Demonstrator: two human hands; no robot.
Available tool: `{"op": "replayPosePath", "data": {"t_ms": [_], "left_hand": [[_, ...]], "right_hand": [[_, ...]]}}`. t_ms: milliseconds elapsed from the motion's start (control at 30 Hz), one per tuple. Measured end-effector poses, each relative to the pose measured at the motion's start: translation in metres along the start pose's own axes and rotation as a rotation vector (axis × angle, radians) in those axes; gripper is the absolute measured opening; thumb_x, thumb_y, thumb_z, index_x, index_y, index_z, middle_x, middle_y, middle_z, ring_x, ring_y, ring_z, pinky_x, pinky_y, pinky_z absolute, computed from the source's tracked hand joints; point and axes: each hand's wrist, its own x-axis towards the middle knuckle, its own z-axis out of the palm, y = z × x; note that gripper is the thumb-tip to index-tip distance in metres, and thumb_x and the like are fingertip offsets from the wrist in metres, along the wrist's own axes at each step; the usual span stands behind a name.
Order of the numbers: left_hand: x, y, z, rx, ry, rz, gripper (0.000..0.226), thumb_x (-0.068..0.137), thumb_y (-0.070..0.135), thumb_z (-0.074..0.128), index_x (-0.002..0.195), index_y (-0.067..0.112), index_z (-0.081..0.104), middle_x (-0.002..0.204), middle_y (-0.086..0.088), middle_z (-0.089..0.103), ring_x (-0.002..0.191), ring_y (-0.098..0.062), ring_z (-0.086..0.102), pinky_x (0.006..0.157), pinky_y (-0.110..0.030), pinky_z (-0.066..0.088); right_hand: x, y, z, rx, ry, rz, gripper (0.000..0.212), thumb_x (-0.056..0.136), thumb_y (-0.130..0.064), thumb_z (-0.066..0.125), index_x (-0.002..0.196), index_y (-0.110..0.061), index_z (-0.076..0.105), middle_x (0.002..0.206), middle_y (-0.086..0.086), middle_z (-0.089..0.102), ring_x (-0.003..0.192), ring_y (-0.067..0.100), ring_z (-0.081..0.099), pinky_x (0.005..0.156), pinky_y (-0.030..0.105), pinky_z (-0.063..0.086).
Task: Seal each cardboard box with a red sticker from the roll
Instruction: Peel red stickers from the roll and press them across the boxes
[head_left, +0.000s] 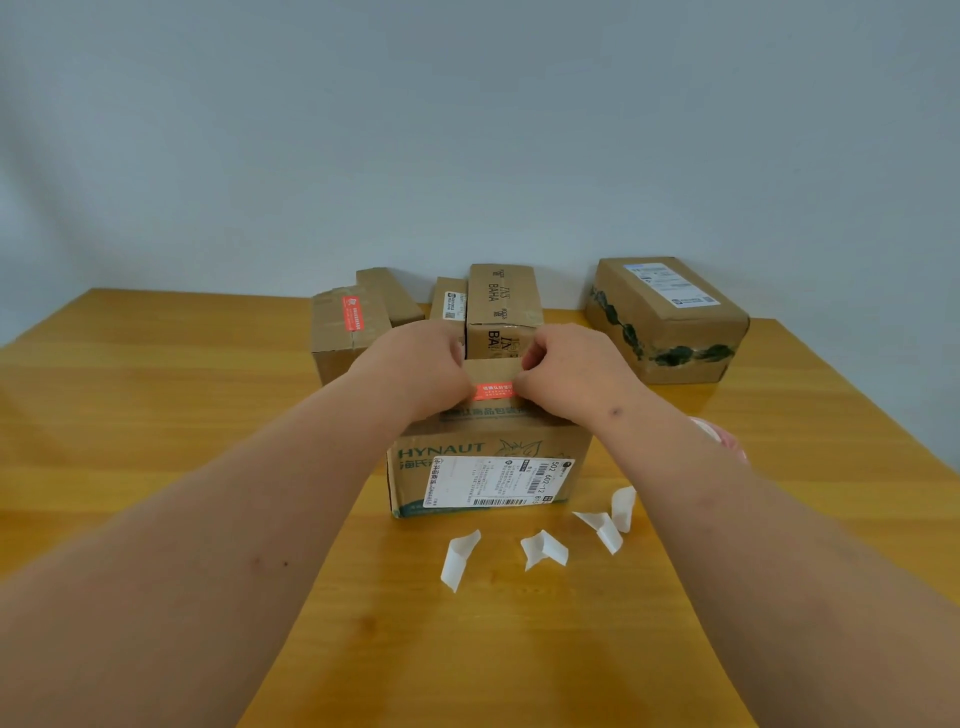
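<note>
**Red sticker going down on the near box**

At far left of the cluster stands a box already wearing a red sticker across its seam, apparently set aside as done. In front, the left hand, fingers curled, pins one end of a fresh sticker to the top of the HYNAUT box; the right hand, likewise curled, pins the other end, probably to keep it flat over the flap join. Peeled backing scraps lie on the worktop just before the box. Behind the right forearm, the roll peeks out, close for the next pull. Far right, a taped box waits unsealed.
</note>
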Motion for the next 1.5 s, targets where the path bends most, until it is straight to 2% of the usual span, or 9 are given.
{"op": "replayPosePath", "data": {"t_ms": [267, 333, 500, 800, 900, 967, 1067, 1300, 1500], "left_hand": [[-0.003, -0.011, -0.002, -0.197, 0.047, -0.066, 0.015, 0.089, 0.013, 0.053, 0.097, 0.023, 0.061, 0.087, 0.005, 0.056, 0.085, -0.016, 0.055, 0.072, -0.032, 0.049], [-0.005, -0.009, 0.0, -0.175, 0.07, -0.07, 0.009, 0.089, 0.023, 0.054, 0.097, 0.022, 0.059, 0.088, 0.004, 0.059, 0.08, -0.013, 0.055, 0.068, -0.031, 0.049], [-0.011, -0.001, 0.008, 0.051, 0.079, -0.053, 0.047, 0.078, 0.065, 0.061, 0.093, 0.022, 0.047, 0.084, 0.004, 0.056, 0.076, -0.015, 0.054, 0.061, -0.031, 0.044], [-0.005, -0.011, 0.005, -0.152, -0.004, -0.108, 0.037, 0.078, 0.039, 0.076, 0.1, 0.025, 0.05, 0.092, 0.002, 0.059, 0.082, -0.016, 0.058, 0.076, -0.037, 0.054], [-0.005, -0.012, 0.005, -0.211, -0.016, -0.118, 0.029, 0.082, 0.031, 0.071, 0.101, 0.024, 0.05, 0.096, -0.001, 0.06, 0.085, -0.018, 0.06, 0.08, -0.041, 0.056], [-0.006, -0.007, 0.008, -0.103, 0.004, -0.103, 0.034, 0.082, 0.043, 0.067, 0.1, 0.021, 0.047, 0.096, 0.0, 0.058, 0.085, -0.018, 0.058, 0.074, -0.038, 0.054], [-0.009, -0.002, 0.012, 0.025, 0.055, -0.096, 0.05, 0.077, 0.061, 0.066, 0.1, 0.024, 0.044, 0.097, 0.0, 0.054, 0.086, -0.02, 0.055, 0.067, -0.033, 0.044], [-0.006, -0.008, 0.008, -0.219, -0.014, -0.144, 0.032, 0.081, 0.029, 0.071, 0.102, 0.023, 0.047, 0.097, -0.002, 0.057, 0.085, -0.019, 0.058, 0.076, -0.038, 0.054], [-0.007, -0.008, 0.01, -0.171, 0.008, -0.111, 0.03, 0.082, 0.025, 0.069, 0.102, 0.023, 0.047, 0.095, 0.0, 0.056, 0.081, -0.016, 0.056, 0.069, -0.033, 0.051]], "right_hand": [[-0.002, 0.016, 0.005, 0.238, 0.082, 0.18, 0.023, 0.083, -0.018, 0.055, 0.104, -0.028, 0.057, 0.111, 0.002, 0.048, 0.113, 0.027, 0.046, 0.097, 0.043, 0.045], [-0.004, 0.01, 0.006, 0.285, 0.102, 0.174, 0.033, 0.086, -0.025, 0.054, 0.119, -0.024, 0.055, 0.116, 0.004, 0.044, 0.12, 0.029, 0.039, 0.102, 0.043, 0.038], [-0.006, 0.003, 0.012, 0.322, 0.01, 0.129, 0.078, 0.076, -0.056, 0.072, 0.14, -0.023, 0.043, 0.14, 0.004, 0.045, 0.129, 0.026, 0.042, 0.107, 0.045, 0.039], [-0.009, 0.014, 0.007, 0.417, -0.124, 0.089, 0.062, 0.083, -0.031, 0.074, 0.139, -0.026, 0.048, 0.133, -0.001, 0.049, 0.112, 0.017, 0.054, 0.095, 0.037, 0.05], [-0.012, 0.018, 0.005, 0.536, -0.137, 0.103, 0.053, 0.088, -0.016, 0.066, 0.137, -0.028, 0.05, 0.13, -0.002, 0.052, 0.098, 0.012, 0.057, 0.081, 0.029, 0.053], [-0.013, 0.017, 0.007, 0.577, -0.135, 0.114, 0.055, 0.086, -0.021, 0.069, 0.137, -0.027, 0.05, 0.126, -0.002, 0.054, 0.095, 0.011, 0.058, 0.078, 0.028, 0.053], [-0.013, 0.012, 0.009, 0.538, -0.124, 0.119, 0.076, 0.073, -0.04, 0.081, 0.139, -0.024, 0.047, 0.128, -0.001, 0.052, 0.108, 0.02, 0.059, 0.092, 0.04, 0.054], [-0.008, 0.012, 0.006, 0.579, -0.169, 0.164, 0.064, 0.075, -0.024, 0.078, 0.133, -0.026, 0.051, 0.123, 0.001, 0.055, 0.102, 0.021, 0.06, 0.089, 0.043, 0.055], [-0.006, 0.005, 0.011, 0.538, -0.145, 0.191, 0.076, 0.064, -0.036, 0.086, 0.13, -0.025, 0.051, 0.124, 0.002, 0.052, 0.104, 0.024, 0.059, 0.09, 0.045, 0.054]]}}
